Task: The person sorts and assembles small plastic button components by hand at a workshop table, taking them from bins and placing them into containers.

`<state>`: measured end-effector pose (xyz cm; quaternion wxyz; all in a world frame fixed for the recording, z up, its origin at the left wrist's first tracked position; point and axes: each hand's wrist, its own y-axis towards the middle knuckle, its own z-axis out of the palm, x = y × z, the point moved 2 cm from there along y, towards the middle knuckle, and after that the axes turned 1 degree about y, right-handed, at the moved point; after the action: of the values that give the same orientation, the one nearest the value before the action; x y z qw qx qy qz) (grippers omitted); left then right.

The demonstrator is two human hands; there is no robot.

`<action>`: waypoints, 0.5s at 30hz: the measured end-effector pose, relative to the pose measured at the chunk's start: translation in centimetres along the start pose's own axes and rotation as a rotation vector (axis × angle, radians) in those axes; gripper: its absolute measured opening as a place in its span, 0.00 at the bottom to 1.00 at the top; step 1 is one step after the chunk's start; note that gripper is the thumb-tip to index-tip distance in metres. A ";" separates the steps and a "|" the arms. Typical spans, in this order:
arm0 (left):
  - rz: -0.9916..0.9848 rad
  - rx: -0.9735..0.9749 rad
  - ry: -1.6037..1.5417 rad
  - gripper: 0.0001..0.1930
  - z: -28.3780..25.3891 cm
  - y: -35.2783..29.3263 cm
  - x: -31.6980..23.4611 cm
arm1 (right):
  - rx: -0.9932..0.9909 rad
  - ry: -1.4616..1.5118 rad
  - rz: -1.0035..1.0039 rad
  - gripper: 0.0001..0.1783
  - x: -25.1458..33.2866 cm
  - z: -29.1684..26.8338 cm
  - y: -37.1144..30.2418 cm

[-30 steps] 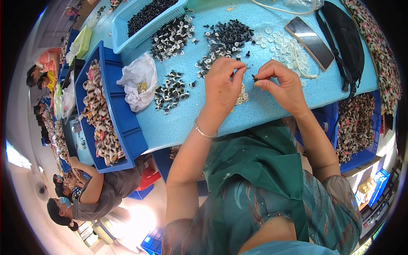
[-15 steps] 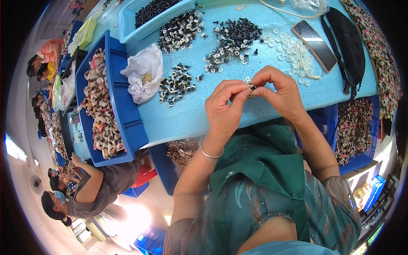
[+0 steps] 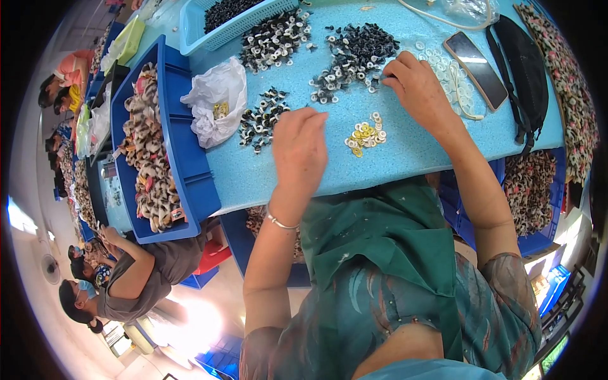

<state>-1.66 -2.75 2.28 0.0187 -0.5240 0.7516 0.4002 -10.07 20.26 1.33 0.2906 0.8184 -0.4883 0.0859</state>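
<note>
My left hand (image 3: pixel 299 151), slightly blurred, is at the right edge of a small pile of black pieces with white and yellow rings (image 3: pixel 258 121). Its fingertips are mostly hidden behind the hand. Further right, my right hand (image 3: pixel 419 92) has its thumb and fingers drawn together beside a heap of black pegs (image 3: pixel 362 45). Whatever is between those fingertips is too small to make out. Between my hands lies a cluster of white and yellow rings (image 3: pixel 366 134). Clear round discs (image 3: pixel 461 95) are spread beyond my right hand.
At left, a blue bin (image 3: pixel 193 155) holds furry patterned pieces, next to a white plastic bag (image 3: pixel 212 82). A light blue basket (image 3: pixel 253 24) stands at the back. A phone (image 3: pixel 475 66) and black pouch (image 3: pixel 522 76) lie right. A co-worker (image 3: pixel 136 278) sits left.
My hands were together at the middle and have parted. The left went left to the small pile, the right up toward the black pegs. The ring cluster they covered now shows.
</note>
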 end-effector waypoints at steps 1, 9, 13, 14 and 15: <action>0.036 0.024 -0.048 0.11 0.6 0.2 -0.7 | 0.019 -0.015 -0.016 0.06 0.0 0.1 0.0; 0.076 0.262 -0.122 0.06 5.8 1.9 -2.6 | 0.046 0.427 0.106 0.04 1.3 -1.5 -2.2; 0.078 0.289 -0.126 0.06 5.9 2.4 -2.4 | 0.090 0.610 0.217 0.06 1.7 -1.8 -4.0; 0.086 0.271 -0.137 0.05 5.9 2.4 -2.2 | 0.086 0.612 0.216 0.06 1.8 -1.8 -4.3; 0.093 0.253 -0.147 0.05 5.8 2.4 -2.1 | 0.097 0.677 0.215 0.07 2.0 -1.6 -4.6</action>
<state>-4.93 2.85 0.69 0.1212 -0.4514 0.8160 0.3400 -4.94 21.31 1.72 0.3861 0.7004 -0.4430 0.4051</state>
